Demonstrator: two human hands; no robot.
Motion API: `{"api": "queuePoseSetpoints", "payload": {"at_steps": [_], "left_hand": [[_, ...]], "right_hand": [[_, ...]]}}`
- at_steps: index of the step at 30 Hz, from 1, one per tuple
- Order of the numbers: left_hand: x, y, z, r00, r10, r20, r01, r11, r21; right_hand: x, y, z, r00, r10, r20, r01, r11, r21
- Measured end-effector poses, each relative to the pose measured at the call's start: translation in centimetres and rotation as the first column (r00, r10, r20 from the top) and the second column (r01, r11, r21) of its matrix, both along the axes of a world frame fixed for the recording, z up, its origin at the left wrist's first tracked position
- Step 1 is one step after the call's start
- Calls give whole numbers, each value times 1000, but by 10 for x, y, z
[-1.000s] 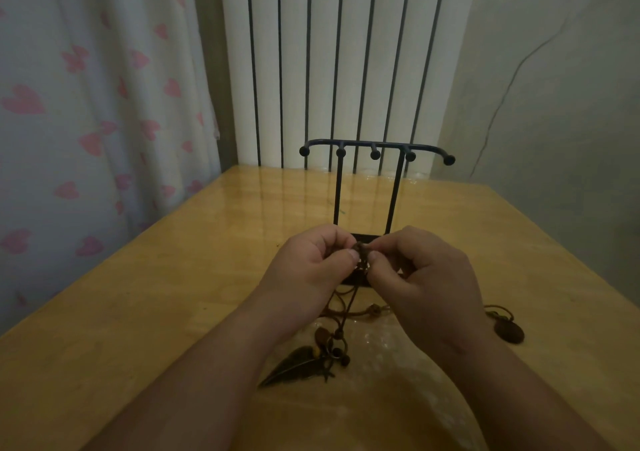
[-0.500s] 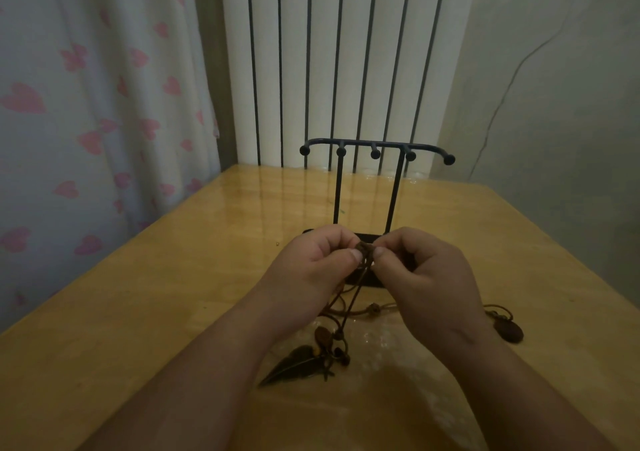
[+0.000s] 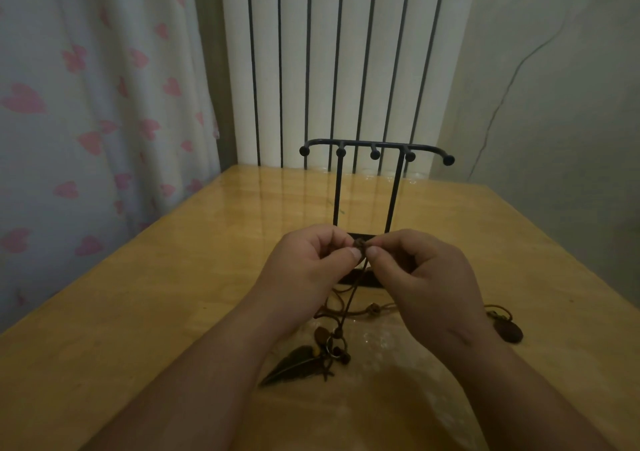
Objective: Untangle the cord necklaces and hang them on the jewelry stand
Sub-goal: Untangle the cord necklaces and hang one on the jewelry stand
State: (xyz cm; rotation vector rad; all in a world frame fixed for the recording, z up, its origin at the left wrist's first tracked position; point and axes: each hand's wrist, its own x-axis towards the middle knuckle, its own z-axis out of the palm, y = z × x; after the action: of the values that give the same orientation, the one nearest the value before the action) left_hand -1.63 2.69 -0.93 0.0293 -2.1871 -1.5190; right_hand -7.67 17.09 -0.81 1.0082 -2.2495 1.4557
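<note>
Hands: my left hand (image 3: 311, 263) and right hand (image 3: 422, 277) meet, both pinching one knot (image 3: 359, 243) | cord necklaces (image 3: 350, 298): hanging from that pinch, leaf pendant (image 3: 294, 364) resting on desk (image 3: 138, 312) | jewelry stand (image 3: 375, 145): upright just behind my hands.

Jewelry stand (image 3: 375, 145) — base largely hidden behind left hand (image 3: 308, 263) and right hand (image 3: 422, 277). Knot (image 3: 360, 242), pinched between both hands: mostly covered, its strands indistinguishable. Cord necklaces (image 3: 341, 312) — run towards oval pendant (image 3: 508, 332) lost behind right wrist. Beads (image 3: 341, 353): too dim to count. Forearms cut by bottom edge.
</note>
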Motion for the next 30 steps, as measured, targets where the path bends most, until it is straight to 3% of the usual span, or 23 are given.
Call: {"api": "queuePoseSetpoints", "payload": {"at_steps": [8, 13, 21, 30], "left_hand": [[-1, 0, -1, 996, -69, 56, 68, 997, 22], [2, 0, 2, 992, -120, 39, 114, 983, 141], [3, -2, 3, 1000, 23, -13, -22, 999, 37], [1, 0, 2, 1000, 9, 8, -10, 993, 121]], "right_hand": [[3, 0, 2, 992, 55, 111, -55, 998, 4], [3, 2, 4, 972, 117, 204, -110, 993, -50], [3, 1, 0, 989, 49, 139, -49, 999, -5], [4, -5, -4, 986, -4, 168, -7, 998, 63]]}}
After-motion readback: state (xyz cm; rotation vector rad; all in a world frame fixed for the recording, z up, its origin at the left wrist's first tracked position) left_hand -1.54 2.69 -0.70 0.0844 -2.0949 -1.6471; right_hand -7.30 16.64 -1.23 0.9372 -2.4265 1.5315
